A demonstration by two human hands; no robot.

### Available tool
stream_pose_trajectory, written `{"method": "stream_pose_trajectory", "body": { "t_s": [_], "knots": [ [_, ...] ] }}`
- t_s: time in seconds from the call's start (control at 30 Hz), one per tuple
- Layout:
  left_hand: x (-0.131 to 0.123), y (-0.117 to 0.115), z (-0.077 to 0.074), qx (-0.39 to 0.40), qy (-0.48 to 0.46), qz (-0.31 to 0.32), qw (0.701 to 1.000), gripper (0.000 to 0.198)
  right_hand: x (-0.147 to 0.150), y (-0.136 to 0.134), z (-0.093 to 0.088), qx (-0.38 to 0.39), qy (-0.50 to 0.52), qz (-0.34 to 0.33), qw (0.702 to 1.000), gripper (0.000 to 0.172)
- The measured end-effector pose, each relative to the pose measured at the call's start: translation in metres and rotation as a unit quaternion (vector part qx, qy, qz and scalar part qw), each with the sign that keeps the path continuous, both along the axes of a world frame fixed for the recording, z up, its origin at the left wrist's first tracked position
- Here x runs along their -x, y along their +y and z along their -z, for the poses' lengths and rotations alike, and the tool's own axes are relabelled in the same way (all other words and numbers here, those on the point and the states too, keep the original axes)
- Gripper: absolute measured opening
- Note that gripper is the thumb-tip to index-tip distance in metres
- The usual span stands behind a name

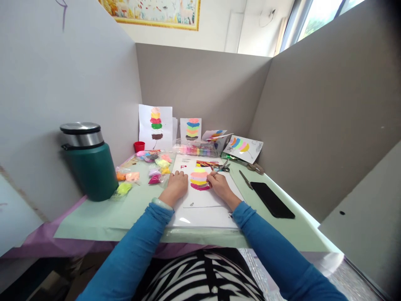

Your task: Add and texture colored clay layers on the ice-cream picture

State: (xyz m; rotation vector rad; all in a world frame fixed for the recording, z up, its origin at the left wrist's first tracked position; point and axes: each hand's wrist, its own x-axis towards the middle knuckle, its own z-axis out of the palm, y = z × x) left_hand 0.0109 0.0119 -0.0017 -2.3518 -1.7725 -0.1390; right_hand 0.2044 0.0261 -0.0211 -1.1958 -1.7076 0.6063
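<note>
A white sheet (pixel 203 201) lies in front of me with bands of soft clay (pixel 199 176) on it: yellow-green, peach, pink, yellow and magenta from top to bottom. My left hand (pixel 177 186) rests at the sheet's left edge, fingers laid down on the paper and holding nothing visible. At the right end of the bands, my right hand (pixel 219 184) is closed in a pinch around a thin, silvery tool. Its tip seems to touch the lower bands; its exact kind is too small to tell. Just beyond that hand lie scissors with dark handles (pixel 226 168).
Bagged coloured clay (pixel 154 179) lies left, near a green flask (pixel 90 167) and a red cup (pixel 139 146). Clay pictures (pixel 156 125) lean at the back. A black phone (pixel 272 200) and a knife-like tool (pixel 246 179) lie right. Grey partitions (pixel 200 79) enclose the table.
</note>
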Motion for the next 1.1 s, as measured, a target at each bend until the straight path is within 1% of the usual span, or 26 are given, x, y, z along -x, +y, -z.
{"method": "stream_pose_trajectory", "body": {
  "t_s": [0.07,0.17,0.23,0.3,0.4,0.5,0.6,0.67,0.73,0.83,0.9,0.93,1.03,1.07,1.1],
  "knots": [
    [0.0,-0.001,-0.001,0.001,-0.003,0.002,1.0,0.037,-0.002,0.001,0.0,0.003,0.029,-0.002,1.0,0.029],
    [0.0,0.0,0.0,-0.002,-0.003,0.003,1.0,0.037,-0.001,0.002,0.001,0.023,0.094,-0.028,0.995,0.025],
    [0.0,0.0,0.0,-0.001,-0.001,0.002,1.0,0.038,0.001,0.003,0.002,0.037,0.12,-0.044,0.991,0.025],
    [0.0,0.001,0.001,0.001,0.001,0.0,1.0,0.038,0.003,0.004,0.004,0.048,0.12,-0.062,0.99,0.025],
    [0.0,0.002,0.002,-0.001,0.004,0.0,1.0,0.038,0.004,0.005,0.006,0.073,0.094,-0.088,0.989,0.024],
    [0.0,0.002,0.002,0.0,0.001,0.001,1.0,0.038,0.002,0.005,0.005,0.086,0.068,-0.072,0.991,0.024],
    [0.001,0.002,0.003,-0.003,-0.009,0.006,1.0,0.037,-0.001,0.003,0.002,0.059,0.061,-0.039,0.996,0.025],
    [0.001,0.003,0.005,-0.009,-0.014,0.009,1.0,0.038,-0.002,0.003,0.0,0.059,0.084,-0.033,0.994,0.023],
    [0.002,0.005,0.007,-0.021,-0.019,0.009,1.0,0.038,-0.002,0.003,-0.001,0.074,0.124,-0.043,0.989,0.022],
    [0.003,0.007,0.006,-0.067,-0.052,0.009,0.996,0.036,-0.001,0.004,-0.002,0.077,0.167,-0.063,0.981,0.025],
    [0.002,0.007,0.004,-0.105,-0.091,0.037,0.99,0.036,-0.001,0.005,-0.002,0.072,0.177,-0.069,0.979,0.028],
    [0.001,0.007,0.003,-0.119,-0.108,0.069,0.985,0.038,0.0,0.005,-0.002,0.072,0.182,-0.069,0.978,0.029],
    [-0.002,0.005,0.001,-0.133,-0.131,0.194,0.963,0.043,0.0,0.005,-0.003,0.078,0.2,-0.079,0.974,0.033],
    [-0.003,0.006,0.001,-0.132,-0.134,0.219,0.958,0.04,0.0,0.004,-0.004,0.082,0.204,-0.086,0.972,0.034],
    [-0.004,0.006,0.001,-0.128,-0.136,0.23,0.955,0.034,0.001,0.003,-0.004,0.086,0.206,-0.094,0.97,0.035]
  ]
}}
